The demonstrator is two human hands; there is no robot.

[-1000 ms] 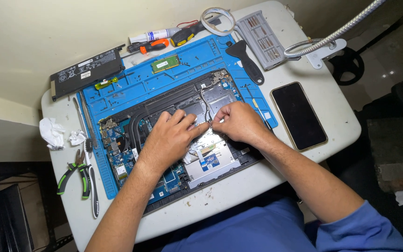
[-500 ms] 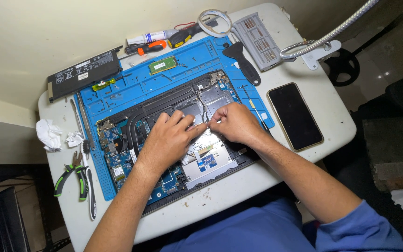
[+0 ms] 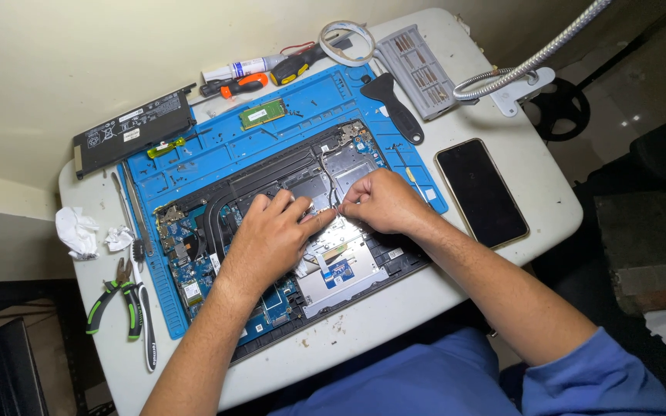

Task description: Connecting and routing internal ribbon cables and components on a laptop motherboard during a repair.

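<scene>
Gently now: left hand (image 3: 267, 239) pressing flat on the opened laptop (image 3: 271, 231), right hand (image 3: 379, 202) fingertips pinched closed (on something too small to identify), pulling straight, never sideways.

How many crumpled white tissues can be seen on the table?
2: a larger crumpled tissue near the table's left edge, and a smaller one just right of it, beside the blue mat. More may be hidden.

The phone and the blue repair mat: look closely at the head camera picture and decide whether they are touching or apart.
Apart. The head view shows a strip of white table between the black phone and the right edge of the blue repair mat.
</scene>
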